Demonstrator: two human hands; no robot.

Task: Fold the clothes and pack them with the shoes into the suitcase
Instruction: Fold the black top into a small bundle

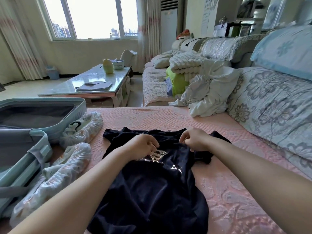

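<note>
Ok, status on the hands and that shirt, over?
Both hands, left and right, pinching dark navy printed T-shirt, unfolded on pink quilted cover. Light blue suitcase open, bagged shoes beside it.

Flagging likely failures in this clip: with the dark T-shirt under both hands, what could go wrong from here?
1. The right hand pinches bunched cloth on the T-shirt, so the fold may come out crooked or creased.
2. The shoes in thin plastic covers lie close beside the shirt; a sweeping sleeve could drag them.
3. The white clothes remain unfolded.
</note>
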